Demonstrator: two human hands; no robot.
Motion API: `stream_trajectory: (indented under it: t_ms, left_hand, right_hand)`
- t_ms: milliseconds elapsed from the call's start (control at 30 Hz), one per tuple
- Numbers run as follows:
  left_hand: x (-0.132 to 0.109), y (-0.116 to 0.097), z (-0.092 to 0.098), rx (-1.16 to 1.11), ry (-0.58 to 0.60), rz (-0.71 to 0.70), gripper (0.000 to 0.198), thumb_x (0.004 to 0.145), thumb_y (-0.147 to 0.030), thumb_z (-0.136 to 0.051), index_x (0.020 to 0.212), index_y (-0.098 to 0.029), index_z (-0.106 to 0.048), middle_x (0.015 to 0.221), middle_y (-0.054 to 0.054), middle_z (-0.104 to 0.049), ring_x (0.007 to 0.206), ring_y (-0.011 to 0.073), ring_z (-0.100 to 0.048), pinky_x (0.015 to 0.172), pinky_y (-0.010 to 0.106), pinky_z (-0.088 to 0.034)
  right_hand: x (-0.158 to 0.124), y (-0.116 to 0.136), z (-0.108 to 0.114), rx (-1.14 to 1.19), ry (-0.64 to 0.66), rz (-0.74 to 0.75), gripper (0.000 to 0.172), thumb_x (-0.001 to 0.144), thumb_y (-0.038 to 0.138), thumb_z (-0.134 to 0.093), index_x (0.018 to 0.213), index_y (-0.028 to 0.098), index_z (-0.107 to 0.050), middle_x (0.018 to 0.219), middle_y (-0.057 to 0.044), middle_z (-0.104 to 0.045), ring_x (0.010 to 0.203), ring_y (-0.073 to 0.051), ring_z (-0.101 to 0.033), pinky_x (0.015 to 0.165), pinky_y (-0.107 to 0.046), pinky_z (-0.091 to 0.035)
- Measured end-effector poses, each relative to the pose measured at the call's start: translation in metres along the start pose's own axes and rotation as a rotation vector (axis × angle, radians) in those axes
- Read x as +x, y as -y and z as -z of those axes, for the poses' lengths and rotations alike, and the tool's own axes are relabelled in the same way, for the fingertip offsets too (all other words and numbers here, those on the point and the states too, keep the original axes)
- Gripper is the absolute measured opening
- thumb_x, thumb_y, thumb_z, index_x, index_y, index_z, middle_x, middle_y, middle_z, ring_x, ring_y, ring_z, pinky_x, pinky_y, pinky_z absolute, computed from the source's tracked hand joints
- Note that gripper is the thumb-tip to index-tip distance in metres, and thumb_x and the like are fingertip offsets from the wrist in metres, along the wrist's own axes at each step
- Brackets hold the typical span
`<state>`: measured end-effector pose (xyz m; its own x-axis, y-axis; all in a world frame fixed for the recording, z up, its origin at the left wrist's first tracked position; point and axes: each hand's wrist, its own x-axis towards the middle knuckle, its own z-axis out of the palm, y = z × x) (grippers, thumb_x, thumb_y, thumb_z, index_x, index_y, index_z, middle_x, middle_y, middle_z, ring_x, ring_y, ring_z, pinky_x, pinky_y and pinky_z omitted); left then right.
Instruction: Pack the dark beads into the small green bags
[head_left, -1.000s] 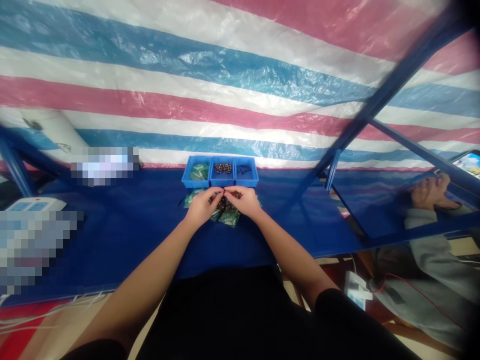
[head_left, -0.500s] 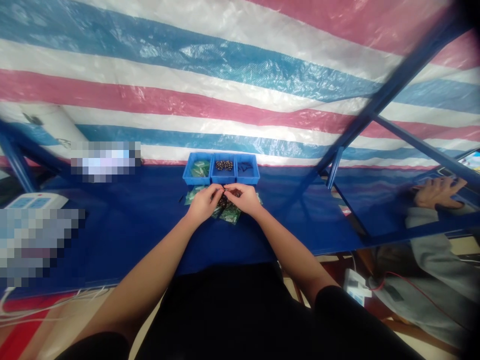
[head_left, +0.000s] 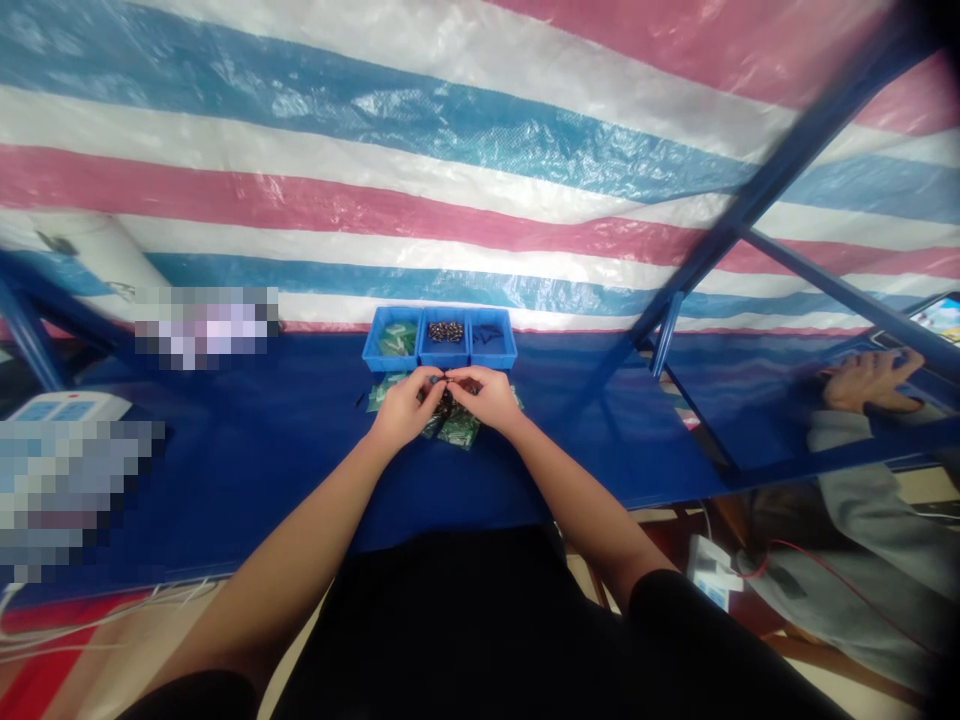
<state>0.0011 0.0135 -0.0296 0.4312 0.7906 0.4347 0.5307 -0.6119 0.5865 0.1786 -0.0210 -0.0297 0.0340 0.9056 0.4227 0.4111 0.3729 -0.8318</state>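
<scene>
Two bare hands meet over the bench (head_left: 600, 440), left hand (head_left: 402, 410) and right hand (head_left: 493, 399) each in a narrow pinch around what looks like a small dark piece (head_left: 448, 378), too tiny to identify. The step in hand seems to be close fingertip work on it; the next move calls for fine, steady pressure. From the hands, green pieces (head_left: 459, 432) lie at six o'clock, three joined blue bins (head_left: 444, 359) at twelve.
</scene>
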Motion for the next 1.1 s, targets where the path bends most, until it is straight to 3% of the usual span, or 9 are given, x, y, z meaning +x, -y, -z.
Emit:
stream_trajectory:
  t_ms: [400, 700, 1100]
  left_hand:
    - [0.0010, 0.0007, 0.0001, -0.008, 0.022, -0.023, 0.027, 0.094, -0.041, -0.043, 0.098, -0.021, -0.061, 0.078, 0.000, -0.065, 0.065, 0.0128, -0.059, 0.063, 0.022, -0.043]
    - [-0.0006, 0.0033, -0.0020, 0.001, -0.004, -0.023, 0.031, 0.092, -0.043, -0.046, 0.108, -0.021, -0.062, 0.071, 0.000, -0.063, 0.061, 0.0132, -0.058, 0.061, 0.023, -0.044]
    - [0.0019, 0.0056, -0.0030, 0.049, -0.010, -0.092, 0.030, 0.094, -0.039, -0.043, 0.104, -0.022, -0.066, 0.089, 0.002, -0.071, 0.075, 0.0162, -0.064, 0.071, 0.024, -0.047]
  right_hand:
    - [0.0001, -0.0011, -0.0004, 0.028, 0.001, 0.002, 0.028, 0.079, 0.036, -0.062, 0.100, 0.018, -0.071, 0.084, -0.005, -0.071, 0.066, -0.013, -0.063, 0.068, -0.027, -0.056]
    - [-0.0001, -0.0007, 0.0004, 0.023, -0.007, -0.012, 0.030, 0.080, 0.037, -0.062, 0.102, 0.018, -0.071, 0.086, -0.005, -0.072, 0.069, -0.014, -0.064, 0.069, -0.027, -0.056]
    - [-0.0013, 0.0029, -0.0010, 0.066, -0.008, 0.012, 0.030, 0.080, 0.037, -0.063, 0.101, 0.017, -0.070, 0.083, -0.004, -0.070, 0.066, -0.012, -0.061, 0.068, -0.026, -0.055]
